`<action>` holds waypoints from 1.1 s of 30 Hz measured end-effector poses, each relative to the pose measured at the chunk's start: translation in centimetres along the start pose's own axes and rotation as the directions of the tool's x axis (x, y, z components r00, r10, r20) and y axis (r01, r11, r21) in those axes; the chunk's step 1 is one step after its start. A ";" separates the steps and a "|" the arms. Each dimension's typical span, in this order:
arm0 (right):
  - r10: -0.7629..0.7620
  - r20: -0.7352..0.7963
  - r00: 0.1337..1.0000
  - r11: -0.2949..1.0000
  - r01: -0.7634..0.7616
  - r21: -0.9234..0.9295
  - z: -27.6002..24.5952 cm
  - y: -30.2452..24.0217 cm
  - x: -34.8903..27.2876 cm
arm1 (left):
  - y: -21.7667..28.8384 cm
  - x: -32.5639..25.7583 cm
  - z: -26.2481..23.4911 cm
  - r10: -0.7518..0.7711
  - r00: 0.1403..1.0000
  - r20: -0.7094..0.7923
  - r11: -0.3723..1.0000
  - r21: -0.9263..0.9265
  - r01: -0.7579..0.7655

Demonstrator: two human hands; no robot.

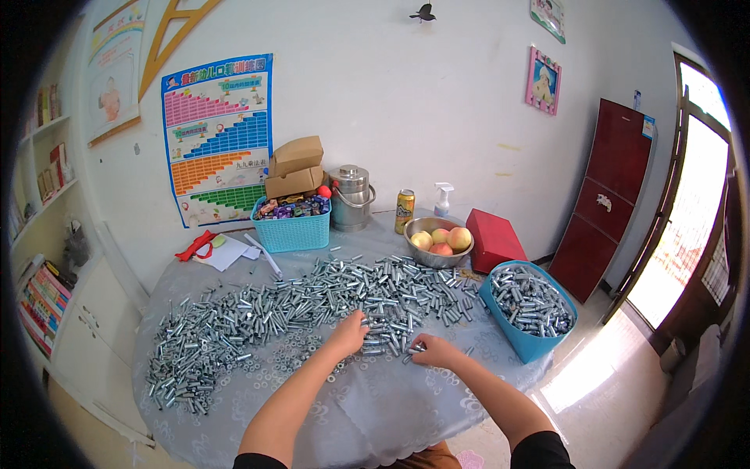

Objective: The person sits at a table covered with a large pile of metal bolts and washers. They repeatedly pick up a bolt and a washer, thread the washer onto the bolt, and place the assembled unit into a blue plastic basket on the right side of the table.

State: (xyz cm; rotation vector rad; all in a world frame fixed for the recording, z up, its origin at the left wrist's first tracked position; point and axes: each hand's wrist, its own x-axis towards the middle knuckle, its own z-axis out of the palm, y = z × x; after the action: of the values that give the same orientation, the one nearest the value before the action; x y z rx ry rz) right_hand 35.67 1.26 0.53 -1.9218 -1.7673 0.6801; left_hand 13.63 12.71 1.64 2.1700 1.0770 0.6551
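Note:
A wide heap of silver metal bolts [297, 301] and loose washers spreads across a round table with a grey patterned cloth [375, 406]. My left hand [348, 334] rests fingers-down on the near edge of the heap, touching bolts. My right hand [432, 349] lies just right of it, its fingers pinched on a small metal bolt [416, 349]. A blue tub [528, 309] filled with finished metal pieces stands tilted at the table's right edge, an arm's length from my right hand.
At the back stand a turquoise basket of wrapped sweets [291, 221], cardboard boxes [295, 166], a steel pot [350, 196], a drink can [404, 211], a spray bottle [443, 200], a bowl of peaches [440, 241] and a red box [493, 238]. A red cabinet [605, 195] and bright doorway stand right.

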 end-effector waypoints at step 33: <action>0.339 -0.638 0.691 0.830 -0.539 -0.143 -26.6 14.2 -9.6 | 12.5 6.3 4.4 0.295 0.951 0.093 0.951 0.063 -0.301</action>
State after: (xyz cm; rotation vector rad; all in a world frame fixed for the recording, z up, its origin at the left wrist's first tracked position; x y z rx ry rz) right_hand 62.76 -9.33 13.15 -2.4710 -1.0534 -0.1168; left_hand 26.44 10.61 8.57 2.4304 0.7474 0.6585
